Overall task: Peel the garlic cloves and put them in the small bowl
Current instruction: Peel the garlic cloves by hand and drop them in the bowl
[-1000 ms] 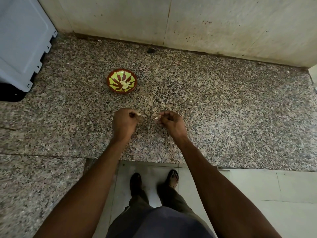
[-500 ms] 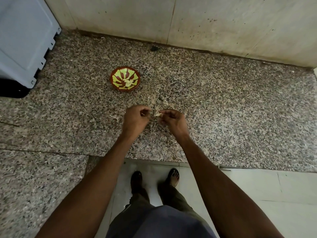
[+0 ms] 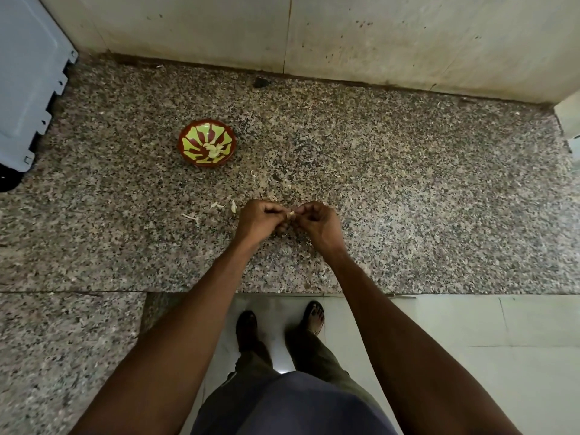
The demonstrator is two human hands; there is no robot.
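Note:
A small pale garlic clove is pinched between the fingertips of my left hand and my right hand, held just above the speckled granite counter. The two hands touch at the clove, fingers curled. The small bowl, red-brown with yellow-green stripes, stands on the counter to the upper left of my hands and holds a few peeled cloves at its centre. Loose papery garlic skins lie on the counter just left of my left hand.
A grey-blue plastic panel leans at the far left. The tiled wall runs along the back of the counter. The counter's front edge is near my forearms, with my feet on the floor tiles below.
My hands have come together, from a small gap apart to touching at the clove, and shifted slightly right. More skin scraps show on the counter left of my left hand.

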